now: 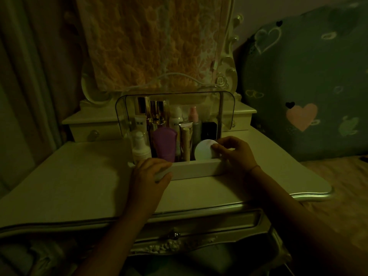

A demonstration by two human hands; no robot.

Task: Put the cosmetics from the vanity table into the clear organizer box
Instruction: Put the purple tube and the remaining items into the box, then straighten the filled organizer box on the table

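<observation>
Head view, dim greenish light. The right hand [233, 154] pinches the right edge of a round white compact [204, 150], thumb and fingertips pressed onto its rim. The compact stands on edge just inside the front-right corner of the clear organizer box [196, 169], behind its white front wall. The left hand [151, 173] grips that wall at the far end from the pinch, fingers curled over the top edge and thumb on the outer face, seemingly steadying the box. Left of the pinch, packed upright: a slim beige tube [186, 143], a purple squeeze tube [164, 145] and a small white pump bottle [139, 147]. Behind the pinch: a dark rectangular case [209, 129], a pink-capped bottle [192, 114] and tall gold tubes [157, 114]. Above it, the clear curved lid [227, 114] stands flipped up. Step in hand, by my reading: seating the compact in the front slot, with the task near done. The next move likely calls for settling it against the wall without tipping the tubes, letting go, then lowering the lid. Whether the compact touches the box floor is hidden. Under both hands: a cream vanity table [79, 176] with a smooth top, a silvered edge and a carved drawer with a metal knob [175, 235]. Beyond the box, a peach floral cloth [149, 42] drapes the mirror. A pale curtain [29, 76] hangs far left, and a grey-green heart-print cushion [298, 86] sits far right.
</observation>
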